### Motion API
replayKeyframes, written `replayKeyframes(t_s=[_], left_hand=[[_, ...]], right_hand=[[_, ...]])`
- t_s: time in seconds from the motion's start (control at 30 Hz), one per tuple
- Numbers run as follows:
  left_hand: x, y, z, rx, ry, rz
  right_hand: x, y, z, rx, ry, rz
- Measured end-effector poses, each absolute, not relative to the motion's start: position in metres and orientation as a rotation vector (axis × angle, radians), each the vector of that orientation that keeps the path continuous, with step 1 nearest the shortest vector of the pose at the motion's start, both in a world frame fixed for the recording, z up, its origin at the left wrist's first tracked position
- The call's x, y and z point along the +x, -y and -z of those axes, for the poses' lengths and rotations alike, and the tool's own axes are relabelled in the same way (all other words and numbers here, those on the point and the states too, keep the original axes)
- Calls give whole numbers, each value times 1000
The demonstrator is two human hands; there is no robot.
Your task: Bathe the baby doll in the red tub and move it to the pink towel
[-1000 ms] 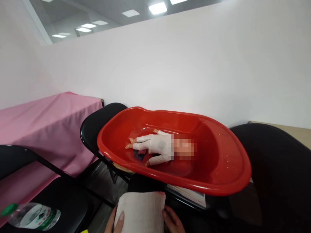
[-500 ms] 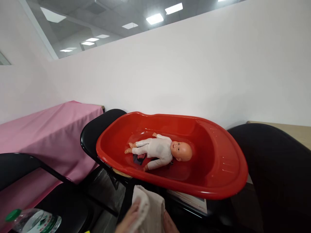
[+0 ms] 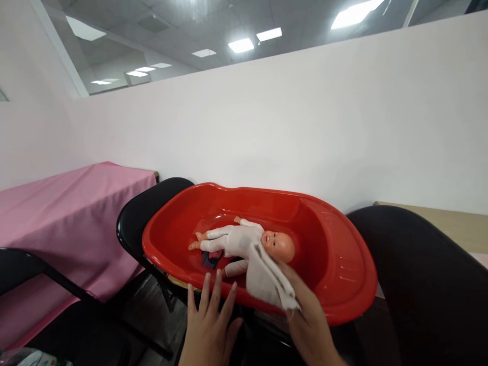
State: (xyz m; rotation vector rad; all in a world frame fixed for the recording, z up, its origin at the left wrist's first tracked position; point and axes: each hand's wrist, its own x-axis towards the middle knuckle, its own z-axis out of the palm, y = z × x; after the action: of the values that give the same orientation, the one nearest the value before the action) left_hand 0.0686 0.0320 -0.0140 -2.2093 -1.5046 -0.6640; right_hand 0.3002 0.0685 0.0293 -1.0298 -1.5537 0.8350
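A baby doll (image 3: 244, 243) in a white suit lies on its back inside a red plastic baby tub (image 3: 343, 269), head to the right. My right hand (image 3: 310, 323) holds a folded white cloth (image 3: 267, 277) over the tub's near rim, its top edge touching or just in front of the doll's chest. My left hand (image 3: 209, 325) is raised just in front of the tub's near rim, fingers spread, holding nothing. A dark item (image 3: 211, 258) lies under the doll's legs.
The tub rests across black chairs (image 3: 415, 274). A table with a pink cover (image 3: 64, 213) stands to the left. A white partition wall runs behind. A wooden surface (image 3: 457, 226) shows at the right. A plastic bottle (image 3: 23, 358) peeks in at the bottom left corner.
Both hands held the cloth low in front of me. Now my right hand alone has carried it up to the doll, and my left hand has let go and opened.
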Motion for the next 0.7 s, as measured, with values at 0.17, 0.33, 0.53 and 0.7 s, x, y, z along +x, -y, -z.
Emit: replayKeyframes(t_s=[0.17,0.33,0.53,0.7], left_hand=[[83,-108,-13,-2111,1487,544],[110,-190,-26,-2256,1513,381],[151,-280,-6,-2553,1672,370],[163,-306,28,-2748,1489,518]], right_hand=[[330,-163,-80,-1118,2198,90],[348,-249,-61,-1142,2565,409],[366,-313,-25,-1334,2583,479],[376,-332,-19,-1410,2571,493]])
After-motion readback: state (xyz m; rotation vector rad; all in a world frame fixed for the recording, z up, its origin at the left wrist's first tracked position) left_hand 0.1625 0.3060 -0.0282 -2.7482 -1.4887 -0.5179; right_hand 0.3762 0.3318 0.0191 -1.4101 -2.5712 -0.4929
